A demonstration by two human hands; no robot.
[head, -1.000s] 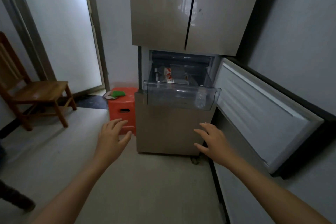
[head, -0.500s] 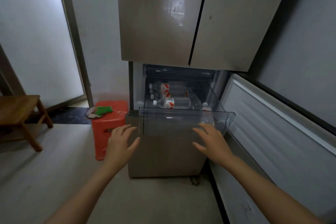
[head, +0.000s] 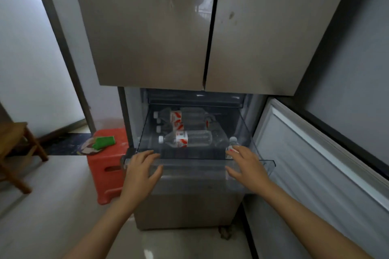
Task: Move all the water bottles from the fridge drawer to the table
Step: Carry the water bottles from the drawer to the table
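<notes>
Spread and empty, left hand [head: 143, 166] and right hand [head: 246, 164] hang over the rim of the clear plastic fridge drawer [head: 195, 163], presumably to lift its red-labelled water bottles [head: 186, 139].

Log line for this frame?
left hand open at clear plastic fridge drawer rim | right hand open near upright clear water bottle | lying bottles untouched in drawer

The fridge doors [head: 157, 27] look like brushed metal with a soft gloss that carries faint reflections. The drawer [head: 193, 174] is clear, smooth plastic, as are the bottles [head: 197, 138] (their red-and-white labels [head: 182, 139] look glossy). The stool [head: 105, 172] is smooth red plastic, the chair [head: 12, 134] varnished wood, the floor [head: 42, 216] smooth with a dull sheen, the liner [head: 315, 164] of the open door matt white plastic.
</notes>
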